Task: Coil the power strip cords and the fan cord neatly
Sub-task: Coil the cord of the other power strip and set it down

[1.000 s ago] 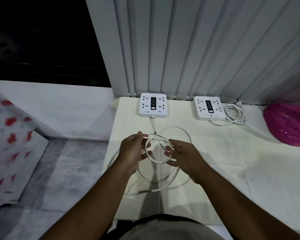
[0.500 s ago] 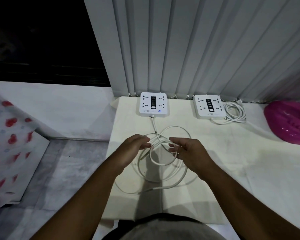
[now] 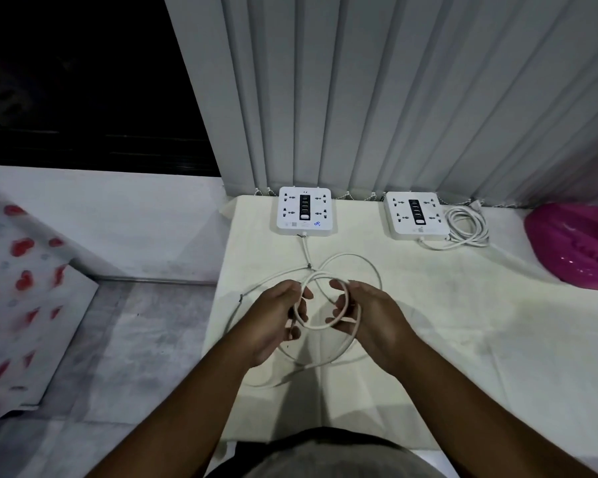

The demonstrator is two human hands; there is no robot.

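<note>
- Grey vertical blinds hang behind the table, which wears a cream cloth.
- Left of the blinds is a dark window, black outside.
- Below it runs a white wall.
- The floor is grey, mottled tile.
- A sheet with red hearts lies at far left.
- The light is dim and cool.

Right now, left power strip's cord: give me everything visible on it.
The cord is thin, white and round, rubbery-looking. It leaves the near edge of the left power strip, runs toward the person, then spreads into loose overlapping loops on the cream cloth. A dark band marks it where the loops cross. The left hand and right hand pinch a small loop raised between them; the larger loops lie slack. Its plug end isn't identifiable.
</note>
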